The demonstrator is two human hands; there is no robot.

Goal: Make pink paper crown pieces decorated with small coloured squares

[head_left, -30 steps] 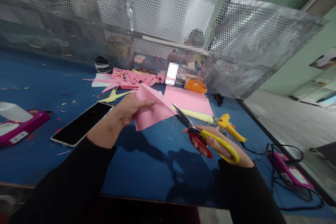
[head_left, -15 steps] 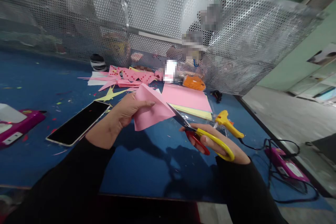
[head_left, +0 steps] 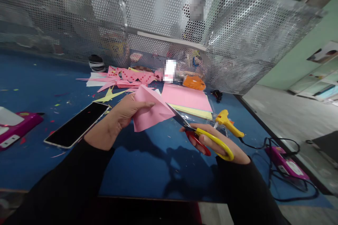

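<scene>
Folded pink paper (head_left: 150, 112) is held up over the blue table, pinched at its left side by my left hand (head_left: 128, 109) with the thumb on top. My right hand (head_left: 211, 140) grips scissors (head_left: 215, 142) with one yellow and one red handle. The scissor blades point up and left, and their tips meet the right edge of the pink paper. Behind the hands lies a stack of pink and yellow sheets (head_left: 186, 96).
A black phone (head_left: 77, 124) lies left, beside a purple power strip (head_left: 19, 128). Pink cutouts (head_left: 132, 76) and an orange bundle (head_left: 194, 82) sit behind. At right are a yellow glue gun (head_left: 228, 123), a cable and another purple strip (head_left: 286, 163). A perforated screen (head_left: 158, 14) stands behind.
The whole view has shifted slightly. Both hands, the paper and the scissors keep nearly the same pose. Behind the screen, the person's blurred shape has moved left.
</scene>
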